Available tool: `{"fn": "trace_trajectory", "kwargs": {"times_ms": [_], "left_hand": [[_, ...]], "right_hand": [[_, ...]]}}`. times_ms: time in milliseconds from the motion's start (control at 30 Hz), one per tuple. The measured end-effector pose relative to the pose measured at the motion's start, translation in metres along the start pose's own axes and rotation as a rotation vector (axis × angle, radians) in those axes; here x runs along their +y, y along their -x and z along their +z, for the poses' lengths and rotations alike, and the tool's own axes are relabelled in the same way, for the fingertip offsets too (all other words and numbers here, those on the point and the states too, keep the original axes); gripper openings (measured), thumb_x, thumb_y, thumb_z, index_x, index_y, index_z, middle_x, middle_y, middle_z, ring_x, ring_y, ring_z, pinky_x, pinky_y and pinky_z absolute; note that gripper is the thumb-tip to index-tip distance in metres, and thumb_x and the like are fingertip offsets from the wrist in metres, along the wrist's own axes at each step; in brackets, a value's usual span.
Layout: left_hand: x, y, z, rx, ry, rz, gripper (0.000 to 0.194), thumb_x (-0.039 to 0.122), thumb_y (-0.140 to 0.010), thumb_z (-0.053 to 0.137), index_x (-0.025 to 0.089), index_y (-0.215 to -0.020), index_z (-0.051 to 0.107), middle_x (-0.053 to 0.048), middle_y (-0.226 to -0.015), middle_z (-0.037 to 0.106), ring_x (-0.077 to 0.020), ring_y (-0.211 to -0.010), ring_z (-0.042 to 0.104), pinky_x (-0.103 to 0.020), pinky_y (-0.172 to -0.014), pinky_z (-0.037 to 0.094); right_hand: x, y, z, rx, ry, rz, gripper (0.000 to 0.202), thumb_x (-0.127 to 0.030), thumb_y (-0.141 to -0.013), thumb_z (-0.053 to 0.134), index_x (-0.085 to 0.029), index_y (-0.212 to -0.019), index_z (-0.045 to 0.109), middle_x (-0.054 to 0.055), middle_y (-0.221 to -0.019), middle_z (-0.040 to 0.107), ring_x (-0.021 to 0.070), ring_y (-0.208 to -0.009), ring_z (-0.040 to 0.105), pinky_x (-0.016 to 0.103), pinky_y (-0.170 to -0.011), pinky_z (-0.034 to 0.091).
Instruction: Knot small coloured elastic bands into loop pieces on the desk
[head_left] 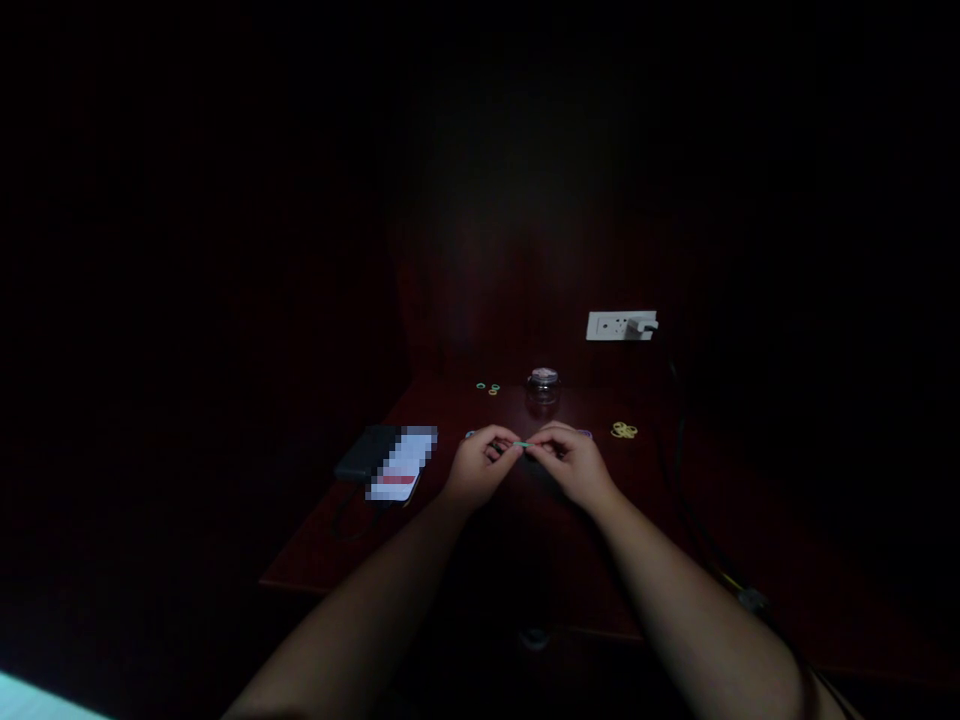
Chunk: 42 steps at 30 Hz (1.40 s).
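The left hand (480, 470) and right hand (579, 464), nearly closed, are pinching a green band (522, 444) between them above the bench (448, 408), so uneven pulling or slipping would be sending it flying.

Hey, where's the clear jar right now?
In the head view, the jar stands slightly right of center toward the back of the table, just beyond the right hand, with yellow bands to its right.
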<state>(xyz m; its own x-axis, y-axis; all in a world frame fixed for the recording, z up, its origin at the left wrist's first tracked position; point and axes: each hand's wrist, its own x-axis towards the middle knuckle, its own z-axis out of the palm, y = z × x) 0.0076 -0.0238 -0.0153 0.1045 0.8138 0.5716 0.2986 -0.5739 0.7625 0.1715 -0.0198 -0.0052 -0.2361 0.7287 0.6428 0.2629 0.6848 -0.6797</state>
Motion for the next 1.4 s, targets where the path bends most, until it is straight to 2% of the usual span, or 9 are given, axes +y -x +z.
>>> {"fn": "trace_trajectory", "kwargs": {"times_ms": [300,567,900,1400], "left_hand": [[0.000,0.000,-0.003,-0.014,-0.044,0.055,0.013,0.027,-0.076,0.057,0.015,-0.080,0.061,-0.002,-0.077,0.061,-0.0105,-0.067,0.054,-0.020,-0.058,0.041],[-0.003,0.001,-0.001,0.011,-0.007,0.026,0.015,0.028,-0.075,0.058,0.014,-0.079,0.060,-0.002,-0.075,0.060,-0.0102,-0.066,0.054,-0.019,-0.056,0.040],[-0.007,0.001,0.000,0.004,-0.003,0.028,0.015,0.028,-0.076,0.057,0.015,-0.081,0.060,-0.003,-0.076,0.061,-0.0110,-0.069,0.055,-0.020,-0.058,0.041],[-0.005,0.000,-0.002,0.010,-0.013,0.020,0.015,0.025,-0.076,0.057,0.015,-0.086,0.061,-0.004,-0.080,0.063,-0.0114,-0.070,0.056,-0.020,-0.059,0.042]], "right_hand": [[0.003,-0.003,-0.002,0.057,-0.097,0.097,0.017,-0.031,-0.074,0.060,-0.014,-0.073,0.065,0.002,-0.065,0.056,0.0110,-0.056,0.047,0.023,-0.053,0.038],[0.002,-0.001,-0.002,-0.053,-0.112,0.086,0.016,-0.028,-0.072,0.062,-0.013,-0.079,0.066,0.002,-0.067,0.055,0.0093,-0.054,0.044,0.022,-0.049,0.034],[0.003,-0.001,-0.002,-0.036,-0.040,0.056,0.016,-0.028,-0.076,0.058,-0.014,-0.076,0.066,0.005,-0.072,0.058,0.0114,-0.059,0.049,0.023,-0.052,0.037],[0.011,0.001,0.001,-0.059,-0.107,0.114,0.016,-0.029,-0.073,0.061,-0.014,-0.078,0.062,0.000,-0.063,0.051,0.0089,-0.053,0.042,0.021,-0.048,0.033]]}}
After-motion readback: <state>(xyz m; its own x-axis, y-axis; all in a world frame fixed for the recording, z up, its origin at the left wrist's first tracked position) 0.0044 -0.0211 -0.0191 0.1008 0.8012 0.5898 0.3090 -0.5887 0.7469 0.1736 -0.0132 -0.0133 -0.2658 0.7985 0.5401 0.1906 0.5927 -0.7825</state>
